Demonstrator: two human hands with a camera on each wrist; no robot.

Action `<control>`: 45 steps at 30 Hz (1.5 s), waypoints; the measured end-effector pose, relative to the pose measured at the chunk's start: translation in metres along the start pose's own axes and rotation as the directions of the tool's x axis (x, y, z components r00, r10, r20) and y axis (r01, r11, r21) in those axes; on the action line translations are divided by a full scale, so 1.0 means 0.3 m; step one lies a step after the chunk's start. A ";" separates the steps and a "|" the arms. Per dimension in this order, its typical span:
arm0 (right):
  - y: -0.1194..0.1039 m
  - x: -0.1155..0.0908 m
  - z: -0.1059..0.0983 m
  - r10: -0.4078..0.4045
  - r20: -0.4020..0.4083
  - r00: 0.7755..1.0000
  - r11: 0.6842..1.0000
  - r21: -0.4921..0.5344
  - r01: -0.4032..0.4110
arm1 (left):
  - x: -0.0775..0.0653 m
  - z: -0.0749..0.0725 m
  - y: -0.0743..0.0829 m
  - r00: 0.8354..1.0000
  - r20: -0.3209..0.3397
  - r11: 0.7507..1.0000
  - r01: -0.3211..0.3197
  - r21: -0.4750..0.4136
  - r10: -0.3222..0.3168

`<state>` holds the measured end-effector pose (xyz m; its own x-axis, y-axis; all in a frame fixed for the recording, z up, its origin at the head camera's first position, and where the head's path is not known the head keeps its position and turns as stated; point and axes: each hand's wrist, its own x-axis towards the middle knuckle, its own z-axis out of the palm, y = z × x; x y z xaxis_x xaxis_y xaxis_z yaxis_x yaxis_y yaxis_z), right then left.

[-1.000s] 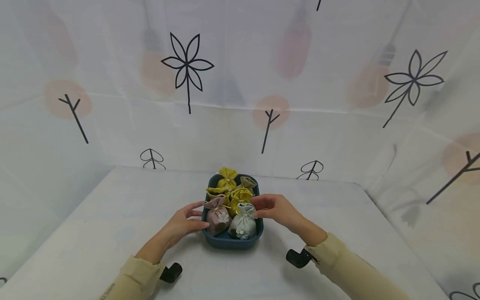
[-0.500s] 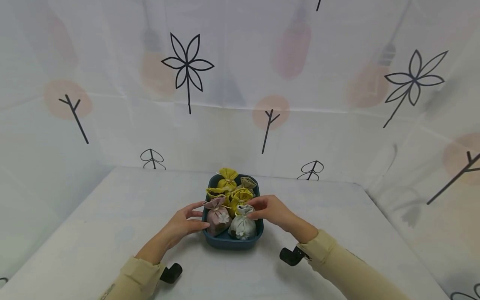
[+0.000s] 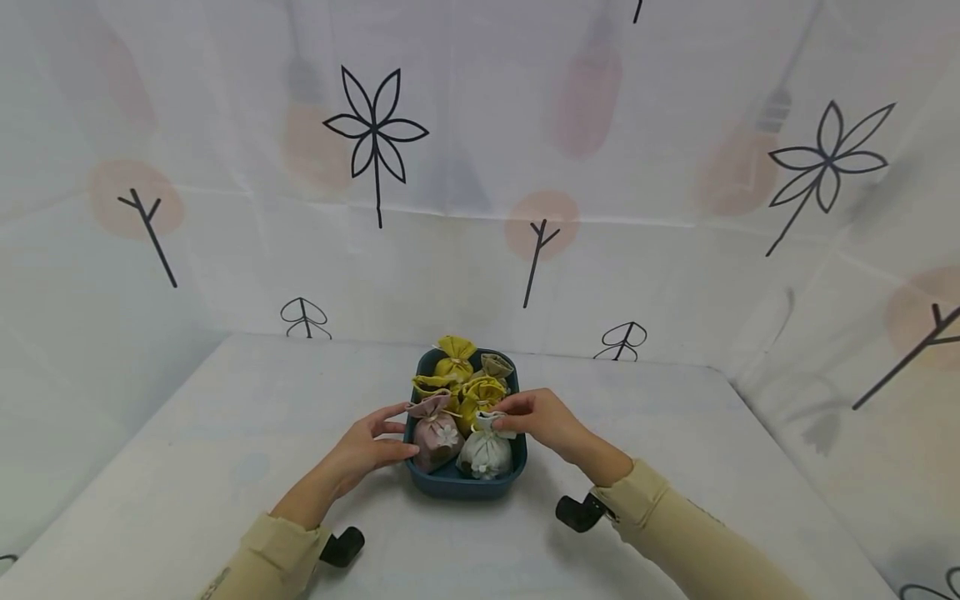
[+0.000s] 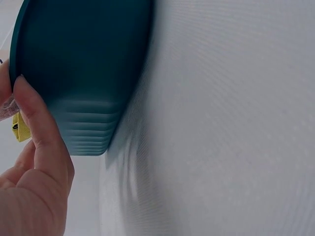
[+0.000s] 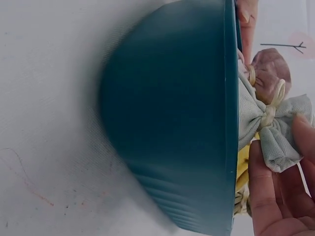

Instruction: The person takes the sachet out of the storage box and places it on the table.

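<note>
Blue-green tub (image 3: 467,489) sitting on a white table (image 3: 442,554), straight ahead of the person at 12 o'clock. Clock below is reading from the tub's centre, 12 pointing away from the person.

Right hand (image 3: 551,421) coming in from 4 o'clock, thumb and fingers pinching the flared cloth top of a pale grey-green bag (image 3: 486,454). That bag is standing upright inside the tub at 5 o'clock; whether its base is bearing on the tub floor, cannot tell. Right wrist view: pale cord (image 5: 268,117) cinching its neck, fingers gripping just beyond the knot.

Left hand (image 3: 360,450) coming in from 8 o'clock, thumb and fingers straddling the tub's rim at 9 and clamping it. Pink bag (image 3: 435,442) leaning just inside, at 7 to 8; whether the thumb is touching it, cannot tell.

Remaining bags crowding the far half: one yellow bag (image 3: 455,358) rising at 12, olive bag (image 3: 495,367) showing at 1, second yellow bag (image 3: 430,384) lying at 10, third yellow bag (image 3: 480,398) sitting near centre, partly hidden behind the pale one.

Patterned white backdrop (image 3: 465,275) hanging beyond, at 12. Beige sleeves (image 3: 690,533) covering both forearms.
</note>
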<state>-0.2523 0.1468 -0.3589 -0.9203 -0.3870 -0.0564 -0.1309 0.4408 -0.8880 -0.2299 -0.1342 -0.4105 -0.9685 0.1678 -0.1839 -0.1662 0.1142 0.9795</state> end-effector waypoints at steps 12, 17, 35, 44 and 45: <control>-0.004 -0.011 0.007 -0.007 -0.079 0.997 0.999 0.048 0.010 | 0.005 0.001 -0.005 0.999 -0.027 1.000 0.023 0.009 -0.023; -0.019 -0.023 0.007 -0.005 -0.123 0.992 0.998 0.069 0.013 | 0.002 0.000 -0.002 0.999 -0.022 1.000 0.026 0.008 -0.026; -0.049 -0.084 -0.040 -0.048 -0.284 0.958 0.993 0.090 0.077 | 0.003 -0.006 -0.009 1.000 0.016 1.000 0.005 0.002 -0.005; -0.062 -0.111 -0.070 -0.075 -0.350 0.934 0.988 0.103 0.117 | 0.004 -0.005 -0.009 1.000 0.007 1.000 0.010 0.004 -0.010; -0.064 -0.113 -0.073 -0.079 -0.355 0.932 0.987 0.103 0.123 | 0.004 -0.005 -0.009 1.000 0.005 1.000 0.013 0.001 -0.013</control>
<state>-0.2266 0.1694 -0.3300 -0.9779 -0.1077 0.1794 -0.2042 0.3046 -0.9303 -0.2309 -0.1357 -0.4132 -0.9652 0.1713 -0.1975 -0.1791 0.1173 0.9768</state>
